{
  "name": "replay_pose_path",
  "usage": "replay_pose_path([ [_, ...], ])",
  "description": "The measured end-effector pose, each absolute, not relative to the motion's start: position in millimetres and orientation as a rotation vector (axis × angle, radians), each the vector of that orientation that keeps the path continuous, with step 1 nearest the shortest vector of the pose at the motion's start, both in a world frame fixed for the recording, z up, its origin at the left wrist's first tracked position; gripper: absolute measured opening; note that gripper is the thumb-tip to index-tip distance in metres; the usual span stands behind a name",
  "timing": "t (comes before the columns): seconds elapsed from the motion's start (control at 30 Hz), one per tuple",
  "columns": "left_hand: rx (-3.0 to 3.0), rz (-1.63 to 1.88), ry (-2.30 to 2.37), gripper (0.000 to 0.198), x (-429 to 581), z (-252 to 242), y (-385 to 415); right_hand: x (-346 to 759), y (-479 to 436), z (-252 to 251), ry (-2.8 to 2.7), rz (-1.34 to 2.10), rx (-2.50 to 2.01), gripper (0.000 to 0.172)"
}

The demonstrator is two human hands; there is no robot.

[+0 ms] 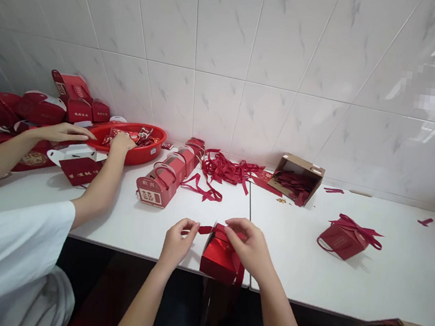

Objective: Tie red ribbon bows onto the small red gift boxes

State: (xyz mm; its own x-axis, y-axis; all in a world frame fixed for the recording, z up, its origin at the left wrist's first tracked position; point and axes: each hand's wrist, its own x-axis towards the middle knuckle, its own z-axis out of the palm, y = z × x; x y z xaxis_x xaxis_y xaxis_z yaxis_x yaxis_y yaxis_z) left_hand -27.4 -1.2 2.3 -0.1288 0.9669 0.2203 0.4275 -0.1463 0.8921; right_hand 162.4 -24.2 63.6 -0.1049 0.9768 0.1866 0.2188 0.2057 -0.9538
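In front of me a shiny red gift box (218,258) stands at the table's front edge. My left hand (179,243) pinches a dark red ribbon (205,229) to the left of the box top, between thumb and fingertips. Over the box's upper right side lies my right hand (249,243), its fingers curled down onto the top; what they grip there is hidden. Ribbon also hangs down the box's right side.
A co-worker's hand (123,142) reaches into a red basin (145,157) of small packets at left. Several handled red boxes (166,178), a ribbon pile (228,168), a cardboard box (298,178) and a bow-tied box (345,239) stand on the white table (286,245).
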Motion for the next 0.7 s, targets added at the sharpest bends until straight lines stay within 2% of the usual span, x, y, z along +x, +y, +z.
replay_pose_path([
  [0.1,1.694,1.211,1.837,0.026,-54,-8,-2,186,-37,59,-1.385,0.864,-1.12,0.022],
  [0.2,1.788,0.969,2.241,0.025,-80,-15,-4,206,-44,41,-1.294,0.772,-1.264,0.025],
  [0.3,1.751,0.943,2.427,0.021,-89,-15,-3,214,-48,21,-1.282,0.832,-1.405,0.033],
  [0.37,1.731,1.193,2.219,0.019,-80,-12,0,211,-51,12,-1.302,0.908,-1.421,0.037],
  [0.43,1.667,1.388,1.797,0.022,-61,-6,3,204,-54,8,-1.346,0.964,-1.389,0.036],
  [0.57,1.498,1.307,1.202,0.023,-15,5,3,188,-55,4,-1.413,0.974,-1.335,0.034],
  [0.7,1.531,1.196,1.118,0.022,7,6,-3,184,-49,0,-1.4,0.93,-1.319,0.034],
])
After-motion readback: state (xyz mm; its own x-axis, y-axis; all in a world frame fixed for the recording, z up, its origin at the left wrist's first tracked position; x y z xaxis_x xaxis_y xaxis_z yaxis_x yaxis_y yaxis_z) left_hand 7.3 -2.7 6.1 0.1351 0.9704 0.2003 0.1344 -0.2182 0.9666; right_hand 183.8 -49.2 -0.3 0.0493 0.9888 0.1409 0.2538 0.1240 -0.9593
